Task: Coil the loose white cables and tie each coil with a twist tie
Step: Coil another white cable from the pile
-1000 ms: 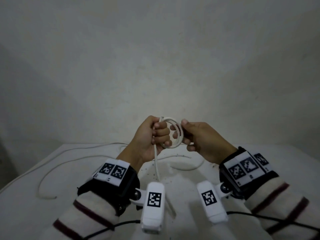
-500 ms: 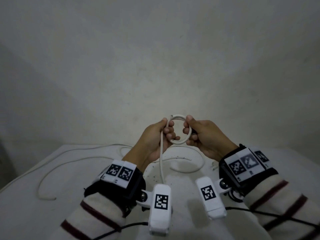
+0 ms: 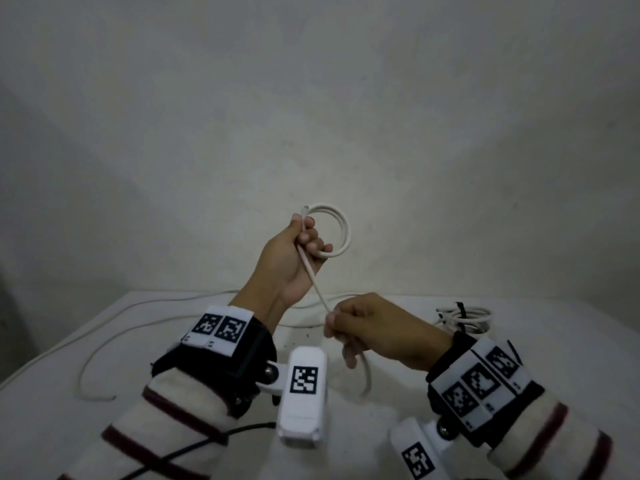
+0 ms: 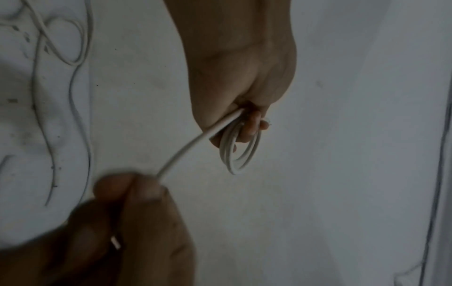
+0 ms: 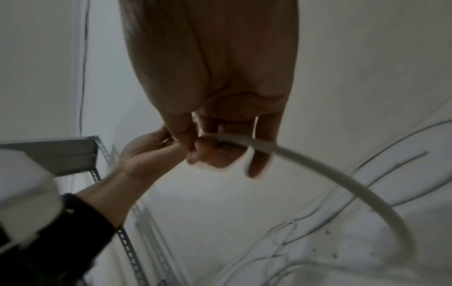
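Observation:
My left hand [image 3: 298,247] is raised above the table and grips a small coil of white cable [image 3: 341,233], a couple of loops wide; the same coil [image 4: 240,154] hangs from the curled fingers in the left wrist view. The cable's free length [image 3: 317,289] runs taut, down and right, to my right hand [image 3: 349,323], which pinches it lower and nearer to me. Past that hand the tail [image 3: 366,372] curves down to the table; the right wrist view shows this tail [image 5: 318,170] sweeping right.
A tied bundle of white cable [image 3: 465,318] with a dark tie lies at the back right of the white table [image 3: 69,393]. Loose white cables [image 3: 104,344] trail across its left and back. A metal shelf bracket [image 5: 73,154] stands at the left.
My left hand has risen with the coil. My right hand has let go of the coil, dropped down toward me and taken the free length, pulling it straight.

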